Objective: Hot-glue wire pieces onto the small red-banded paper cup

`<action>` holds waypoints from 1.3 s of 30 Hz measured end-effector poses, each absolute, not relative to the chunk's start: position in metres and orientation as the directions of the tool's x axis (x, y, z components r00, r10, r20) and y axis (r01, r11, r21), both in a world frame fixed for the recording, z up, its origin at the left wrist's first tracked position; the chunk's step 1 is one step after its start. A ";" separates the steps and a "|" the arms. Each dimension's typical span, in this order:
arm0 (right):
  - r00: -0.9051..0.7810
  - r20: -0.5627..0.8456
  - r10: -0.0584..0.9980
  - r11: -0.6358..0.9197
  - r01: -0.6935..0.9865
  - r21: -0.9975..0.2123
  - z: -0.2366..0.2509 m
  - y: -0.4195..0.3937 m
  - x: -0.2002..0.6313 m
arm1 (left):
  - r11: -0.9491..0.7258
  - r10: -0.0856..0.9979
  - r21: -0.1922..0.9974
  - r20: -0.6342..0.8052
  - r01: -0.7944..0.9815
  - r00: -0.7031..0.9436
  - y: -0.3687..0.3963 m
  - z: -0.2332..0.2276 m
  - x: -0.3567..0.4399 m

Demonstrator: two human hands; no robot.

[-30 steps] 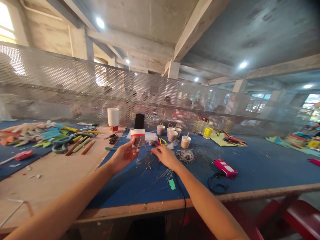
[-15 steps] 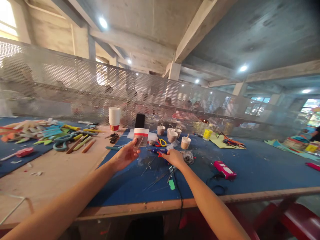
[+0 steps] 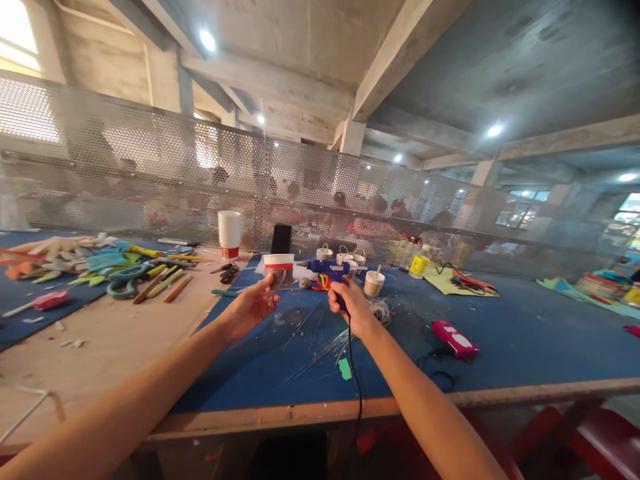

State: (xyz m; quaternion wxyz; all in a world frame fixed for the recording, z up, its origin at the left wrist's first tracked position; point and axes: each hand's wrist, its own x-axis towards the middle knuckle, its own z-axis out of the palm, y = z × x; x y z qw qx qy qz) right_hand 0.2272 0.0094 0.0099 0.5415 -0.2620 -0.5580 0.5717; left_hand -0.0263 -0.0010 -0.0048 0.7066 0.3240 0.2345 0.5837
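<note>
Head view: a workbench ran left to right, with a perforated metal screen at its far edge.
Far left: coloured foam shapes (image 3: pixel 75 260) and sticks lay scattered on the blue mat (image 3: pixel 500 333).
Left of centre: a stack of white cups (image 3: pixel 229 233) stood far back, apart from the hands.
Left hand (image 3: pixel 250 308): it was raised above the mat, fingers curled closed around a small clear piece (image 3: pixel 277 280); what that piece was could not be told.
Centre: a red-banded paper cup (image 3: pixel 279 267) stood just beyond that hand, and a dark phone (image 3: pixel 281 238) stood behind it.
Right hand (image 3: pixel 350 303): it was wrapped firmly round the grip of a blue glue gun (image 3: pixel 327 268), held up off the mat with the nozzle pointing left toward the clear piece; its black cord (image 3: pixel 354 373) trailed near, over the table edge.
Right of centre: small white pots (image 3: pixel 371 283) and a tangle of string (image 3: pixel 383 310) sat just beyond the right hand.
Right: a pink glue gun (image 3: pixel 455 338) lay on the mat, well apart.
</note>
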 end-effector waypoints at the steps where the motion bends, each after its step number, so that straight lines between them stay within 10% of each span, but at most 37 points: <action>1: -0.276 0.340 0.899 0.259 -0.291 -0.921 0.011 0.005 0.225 | 0.115 0.974 0.731 0.050 -0.673 0.220 -0.001 -0.005 -0.026; 39: -0.187 0.529 0.828 0.561 0.270 -0.782 0.008 -0.014 0.196 | 0.120 0.933 0.748 0.140 -0.653 0.333 0.004 -0.004 -0.045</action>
